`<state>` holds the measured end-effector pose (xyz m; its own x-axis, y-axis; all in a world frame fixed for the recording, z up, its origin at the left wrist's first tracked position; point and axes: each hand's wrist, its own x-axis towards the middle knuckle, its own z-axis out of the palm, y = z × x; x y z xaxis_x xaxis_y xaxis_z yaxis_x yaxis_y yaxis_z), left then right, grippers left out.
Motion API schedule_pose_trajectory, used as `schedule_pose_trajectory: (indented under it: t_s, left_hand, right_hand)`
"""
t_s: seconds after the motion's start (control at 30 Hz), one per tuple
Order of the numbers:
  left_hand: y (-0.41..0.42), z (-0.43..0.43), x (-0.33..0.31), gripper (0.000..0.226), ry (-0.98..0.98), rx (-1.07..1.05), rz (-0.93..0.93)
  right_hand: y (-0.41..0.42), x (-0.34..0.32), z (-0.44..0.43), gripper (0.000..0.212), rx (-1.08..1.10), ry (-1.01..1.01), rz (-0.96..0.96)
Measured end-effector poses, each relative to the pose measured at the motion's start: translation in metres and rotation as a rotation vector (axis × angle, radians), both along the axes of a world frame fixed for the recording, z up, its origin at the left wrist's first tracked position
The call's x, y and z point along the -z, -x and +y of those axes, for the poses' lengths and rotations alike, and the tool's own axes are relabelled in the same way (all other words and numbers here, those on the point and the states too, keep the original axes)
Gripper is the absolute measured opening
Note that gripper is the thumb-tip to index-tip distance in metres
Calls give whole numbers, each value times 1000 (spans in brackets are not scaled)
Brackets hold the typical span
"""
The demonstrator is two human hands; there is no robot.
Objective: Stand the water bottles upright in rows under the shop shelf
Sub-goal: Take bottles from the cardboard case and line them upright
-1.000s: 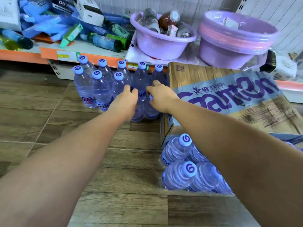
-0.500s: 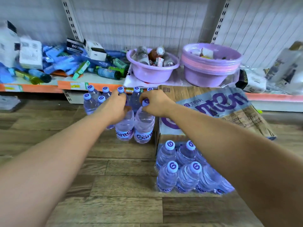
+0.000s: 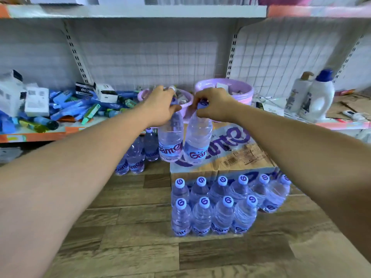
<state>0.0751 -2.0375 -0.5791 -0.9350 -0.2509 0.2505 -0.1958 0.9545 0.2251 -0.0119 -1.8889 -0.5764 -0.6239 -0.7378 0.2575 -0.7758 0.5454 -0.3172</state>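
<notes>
My left hand (image 3: 160, 106) grips the neck of a clear water bottle (image 3: 170, 141) with a purple label, holding it in the air. My right hand (image 3: 213, 105) grips the cap end of a second bottle (image 3: 197, 143) right beside it. Both bottles hang upright above the floor, in front of the lower shelf. Several standing bottles (image 3: 136, 157) are grouped on the wooden floor under the shelf edge, partly hidden by my left arm. Several more capped bottles (image 3: 212, 207) stand packed together in front of a cardboard carton (image 3: 241, 157).
The low shelf (image 3: 40, 135) holds blue packets and boxes at left, two purple basins (image 3: 241, 91) in the middle, and white detergent jugs (image 3: 319, 97) at right. An upper shelf board (image 3: 140, 11) runs overhead. Wooden floor (image 3: 130, 237) lies open in front.
Both hands have lifted a bottle each from the floor group up to shelf height. The view has tilted up, showing the upper shelf.
</notes>
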Motion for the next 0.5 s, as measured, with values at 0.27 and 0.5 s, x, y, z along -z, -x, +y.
schedule_pose_trajectory:
  t_s: [0.27, 0.5]
  left_hand:
    - [40, 108, 6, 43, -25, 233, -35]
    - [67, 202, 10, 38, -115, 324, -27]
  right_hand:
    - [23, -9, 112, 21, 145, -88, 36]
    - [37, -7, 205, 17, 264, -164, -5]
